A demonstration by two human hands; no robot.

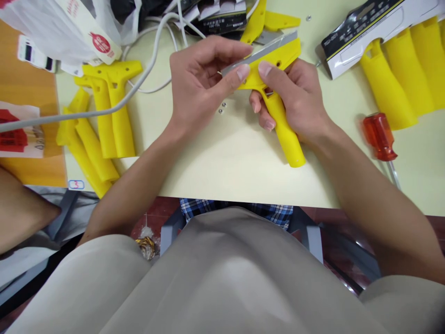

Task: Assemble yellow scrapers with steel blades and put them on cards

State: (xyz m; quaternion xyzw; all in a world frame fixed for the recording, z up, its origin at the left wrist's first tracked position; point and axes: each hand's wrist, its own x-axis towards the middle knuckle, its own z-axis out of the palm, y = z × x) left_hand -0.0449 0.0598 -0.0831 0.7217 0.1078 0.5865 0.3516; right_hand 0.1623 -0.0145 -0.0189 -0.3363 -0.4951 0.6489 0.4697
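Between my hands is a yellow plastic scraper [287, 134] with a flat grey metal blade [269, 50] along its wide head. My left hand [194, 83] pinches the head's left end, thumb on the front near the blade. My right hand [302, 97] grips the head's right part, its thumb pressed on the front and its fingers behind. The handle points down and right over the table. Two small metal nuts or screws [222, 108] lie on the table below my left hand. At right rests a screwdriver [378, 137] with a red handle.
Yellow scraper handles [120, 116] lie at left, with a grey cable [139, 83] passing over them. Scrapers in black-and-white card packaging [368, 37] are at upper right. More yellow parts [255, 23], plastic bags [41, 28] and a carton [88, 30] sit behind. Another person's arm [24, 208] is at left.
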